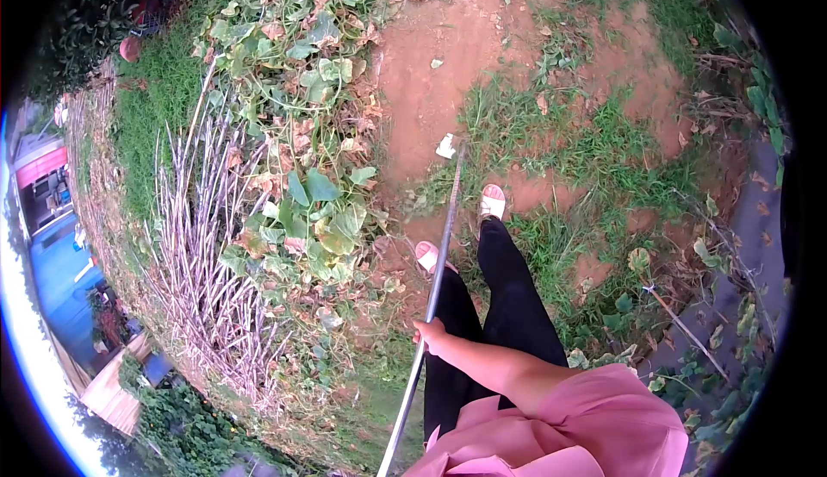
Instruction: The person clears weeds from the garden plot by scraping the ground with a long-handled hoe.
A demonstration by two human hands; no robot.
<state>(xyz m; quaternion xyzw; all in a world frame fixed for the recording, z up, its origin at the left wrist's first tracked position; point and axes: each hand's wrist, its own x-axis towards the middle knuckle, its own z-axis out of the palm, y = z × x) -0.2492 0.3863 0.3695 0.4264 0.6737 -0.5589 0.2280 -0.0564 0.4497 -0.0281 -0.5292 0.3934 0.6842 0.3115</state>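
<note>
My right hand [429,336] is closed around a long metal pole [442,257], with the forearm reaching across from the right. The pole runs up from the bottom edge, and its thin, rusty-looking far end lies over the ground near a small white scrap [445,146]. Below the hand the pole continues out of the frame. My left hand is not visible. Both feet, in pink and white shoes [492,202], stand on either side of the pole.
Leafy vines [323,188] and a heap of dry stalks [207,261] lie left of a bare dirt path [422,89]. Grass [603,145] grows on the right, beside a stick [687,330] and a grey strip [758,218]. Buildings with a blue surface [62,266] stand far left.
</note>
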